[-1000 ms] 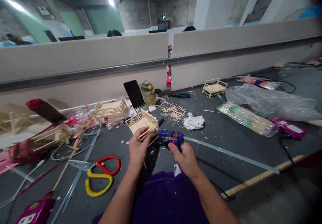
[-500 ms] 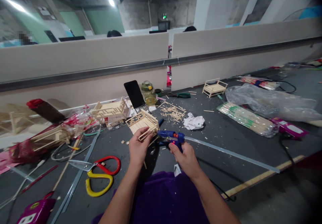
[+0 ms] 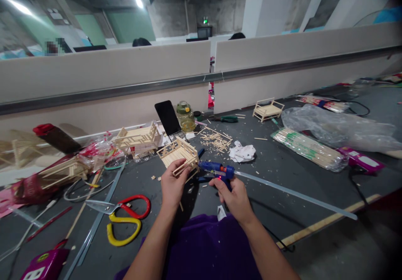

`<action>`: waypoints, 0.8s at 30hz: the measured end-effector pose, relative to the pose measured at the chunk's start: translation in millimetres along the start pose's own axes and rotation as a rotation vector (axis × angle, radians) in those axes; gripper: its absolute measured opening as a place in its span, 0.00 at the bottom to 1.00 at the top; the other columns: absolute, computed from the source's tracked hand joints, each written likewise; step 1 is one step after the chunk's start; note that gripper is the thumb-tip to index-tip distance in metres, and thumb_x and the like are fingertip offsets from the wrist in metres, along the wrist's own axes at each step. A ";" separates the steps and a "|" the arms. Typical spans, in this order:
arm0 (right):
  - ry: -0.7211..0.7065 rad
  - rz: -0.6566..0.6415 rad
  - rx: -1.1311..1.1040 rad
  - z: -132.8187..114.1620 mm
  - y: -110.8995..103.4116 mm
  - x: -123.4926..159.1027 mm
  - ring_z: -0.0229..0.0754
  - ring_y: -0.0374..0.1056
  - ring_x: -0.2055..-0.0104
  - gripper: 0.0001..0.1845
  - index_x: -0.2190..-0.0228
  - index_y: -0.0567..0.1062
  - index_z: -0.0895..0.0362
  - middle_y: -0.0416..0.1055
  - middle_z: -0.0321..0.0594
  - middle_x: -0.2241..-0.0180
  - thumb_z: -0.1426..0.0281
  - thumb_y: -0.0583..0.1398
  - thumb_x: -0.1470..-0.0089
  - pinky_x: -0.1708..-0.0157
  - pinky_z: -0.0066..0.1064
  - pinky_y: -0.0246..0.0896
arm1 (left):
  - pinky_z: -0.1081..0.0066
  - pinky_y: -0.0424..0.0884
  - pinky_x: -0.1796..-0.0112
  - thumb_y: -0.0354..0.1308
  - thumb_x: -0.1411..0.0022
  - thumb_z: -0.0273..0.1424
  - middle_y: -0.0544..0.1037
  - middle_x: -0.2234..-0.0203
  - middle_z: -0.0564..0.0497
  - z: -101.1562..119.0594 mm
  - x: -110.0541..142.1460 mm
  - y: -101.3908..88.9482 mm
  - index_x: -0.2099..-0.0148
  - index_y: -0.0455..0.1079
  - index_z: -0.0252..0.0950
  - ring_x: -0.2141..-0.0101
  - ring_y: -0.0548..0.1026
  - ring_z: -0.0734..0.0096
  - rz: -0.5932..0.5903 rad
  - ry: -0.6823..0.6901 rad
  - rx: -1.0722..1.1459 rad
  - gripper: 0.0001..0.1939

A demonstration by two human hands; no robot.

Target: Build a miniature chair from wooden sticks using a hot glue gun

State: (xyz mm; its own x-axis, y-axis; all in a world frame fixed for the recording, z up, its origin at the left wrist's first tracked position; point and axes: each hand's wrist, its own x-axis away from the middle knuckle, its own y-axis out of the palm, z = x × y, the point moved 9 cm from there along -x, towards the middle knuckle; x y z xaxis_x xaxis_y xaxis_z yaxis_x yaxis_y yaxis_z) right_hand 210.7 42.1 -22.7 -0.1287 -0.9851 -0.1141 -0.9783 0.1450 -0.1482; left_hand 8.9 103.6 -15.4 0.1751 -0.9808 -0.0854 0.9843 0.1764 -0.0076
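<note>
My left hand (image 3: 174, 184) grips the near side of a small wooden stick bed model (image 3: 174, 156), its slatted top tilted toward me. In my right hand (image 3: 233, 196) is a blue hot glue gun (image 3: 216, 169) with a long clear glue stick (image 3: 292, 193) trailing out of its back. The gun's nozzle points left, close to the model's right corner; whether it touches cannot be made out. Beyond them lie a heap of short cut sticks (image 3: 216, 139) and a crumpled white tissue (image 3: 242, 151). Part of a dark blue tool (image 3: 204, 180) shows under the gun.
Red-and-yellow-handled scissors (image 3: 124, 213) lie left of my arm. A propped phone (image 3: 168, 117), a bottle (image 3: 186, 118) and another stick model (image 3: 138, 137) stand behind. To the right are a finished-looking small model (image 3: 268, 109), bagged sticks (image 3: 309, 149) and a purple box (image 3: 361, 161).
My right hand has drawn the glue gun slightly right, away from the model's corner. My left hand and the model have stayed in place.
</note>
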 end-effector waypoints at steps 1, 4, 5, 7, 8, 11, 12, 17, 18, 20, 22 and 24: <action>0.009 0.003 -0.022 -0.8 -0.4 0.2 0.36 0.61 0.83 0.21 0.66 0.78 0.58 0.63 0.31 0.86 0.53 0.57 0.42 0.78 0.27 0.55 | 0.64 0.74 0.56 0.68 0.53 0.38 0.82 0.63 0.44 0.4 0.1 0.0 0.56 0.72 0.34 0.61 0.80 0.61 0.000 0.001 0.000 0.23; 0.020 0.027 -0.095 -2.5 -2.9 0.2 0.36 0.61 0.82 0.21 0.66 0.78 0.59 0.64 0.31 0.86 0.53 0.58 0.42 0.76 0.28 0.56 | 0.63 0.74 0.57 0.69 0.53 0.38 0.82 0.63 0.44 0.2 -0.1 -0.2 0.56 0.72 0.34 0.61 0.80 0.60 0.000 0.005 0.011 0.22; 0.024 0.044 -0.123 -1.7 -4.6 -0.2 0.36 0.62 0.81 0.21 0.66 0.78 0.60 0.65 0.32 0.86 0.53 0.58 0.43 0.75 0.28 0.56 | 0.63 0.74 0.57 0.69 0.53 0.38 0.82 0.63 0.44 -0.3 -0.3 -0.2 0.56 0.72 0.34 0.61 0.80 0.60 0.000 0.006 0.013 0.23; 0.038 0.093 -0.197 2.5 -9.1 -1.6 0.36 0.62 0.81 0.22 0.66 0.78 0.61 0.66 0.33 0.85 0.53 0.59 0.43 0.75 0.28 0.57 | 0.64 0.74 0.57 0.69 0.53 0.38 0.82 0.63 0.44 -1.3 -0.8 -0.4 0.56 0.73 0.34 0.61 0.80 0.61 -0.001 0.012 0.009 0.22; 0.045 0.119 -0.246 5.4 -11.3 -2.8 0.35 0.61 0.81 0.21 0.66 0.77 0.61 0.66 0.33 0.84 0.54 0.60 0.44 0.75 0.28 0.56 | 0.64 0.74 0.57 0.69 0.53 0.38 0.82 0.64 0.44 -1.7 -1.0 -0.5 0.56 0.73 0.34 0.61 0.80 0.61 -0.001 0.014 0.005 0.22; 0.092 0.197 -0.460 15.3 -18.3 -7.6 0.34 0.60 0.82 0.19 0.68 0.76 0.60 0.65 0.31 0.83 0.55 0.62 0.47 0.78 0.27 0.54 | 0.64 0.74 0.57 0.69 0.53 0.38 0.82 0.64 0.45 -1.8 -1.3 -1.4 0.57 0.73 0.34 0.62 0.80 0.62 0.006 0.022 0.003 0.22; 0.116 0.231 -0.540 17.9 -21.4 -9.3 0.33 0.60 0.81 0.17 0.68 0.76 0.59 0.65 0.30 0.83 0.57 0.63 0.48 0.78 0.26 0.54 | 0.64 0.74 0.57 0.69 0.53 0.38 0.82 0.64 0.45 -1.6 -1.3 -1.6 0.57 0.73 0.34 0.62 0.80 0.62 0.009 0.023 0.002 0.22; 0.271 0.390 -0.836 21.7 -38.6 -16.7 0.34 0.62 0.78 0.10 0.71 0.74 0.58 0.67 0.32 0.80 0.67 0.66 0.59 0.77 0.26 0.60 | 0.64 0.74 0.57 0.69 0.53 0.38 0.81 0.63 0.45 0.3 -0.6 -2.2 0.56 0.73 0.33 0.62 0.80 0.63 0.011 0.029 -0.010 0.23; 0.321 0.394 -0.873 22.6 -39.2 -18.1 0.34 0.63 0.78 0.10 0.72 0.74 0.58 0.68 0.32 0.79 0.68 0.66 0.60 0.77 0.26 0.60 | 0.64 0.74 0.57 0.69 0.53 0.38 0.81 0.63 0.45 0.5 -0.6 -2.2 0.56 0.73 0.34 0.62 0.80 0.63 0.010 0.030 -0.008 0.22; 0.419 0.380 -0.937 24.4 -36.6 -21.1 0.34 0.63 0.78 0.10 0.71 0.74 0.58 0.67 0.33 0.80 0.68 0.65 0.60 0.77 0.25 0.62 | 0.64 0.74 0.56 0.69 0.53 0.38 0.81 0.63 0.45 0.5 -0.8 -2.2 0.56 0.73 0.34 0.61 0.80 0.62 0.009 0.030 -0.009 0.22; 0.458 0.380 -0.992 24.5 -33.4 -24.6 0.34 0.63 0.78 0.11 0.70 0.74 0.58 0.67 0.32 0.79 0.69 0.65 0.60 0.77 0.25 0.63 | 0.65 0.74 0.56 0.69 0.53 0.38 0.81 0.62 0.45 0.2 -1.0 -2.4 0.56 0.73 0.34 0.61 0.80 0.62 0.012 0.029 -0.015 0.22; 0.429 0.371 -1.021 21.6 -29.1 -29.5 0.34 0.62 0.77 0.10 0.71 0.74 0.57 0.67 0.32 0.78 0.70 0.65 0.60 0.76 0.25 0.64 | 0.65 0.74 0.57 0.69 0.53 0.38 0.81 0.62 0.45 -0.4 -1.1 -2.5 0.56 0.73 0.34 0.61 0.80 0.62 0.015 0.024 -0.015 0.22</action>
State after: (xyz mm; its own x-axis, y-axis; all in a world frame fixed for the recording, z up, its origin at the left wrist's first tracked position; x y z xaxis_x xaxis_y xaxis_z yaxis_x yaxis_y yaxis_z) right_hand 246.5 69.0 -36.3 -0.2877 -0.8765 0.3860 -0.5200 0.4814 0.7056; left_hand 6.2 104.3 -15.7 0.1888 -0.9759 -0.1095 0.9811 0.1922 -0.0206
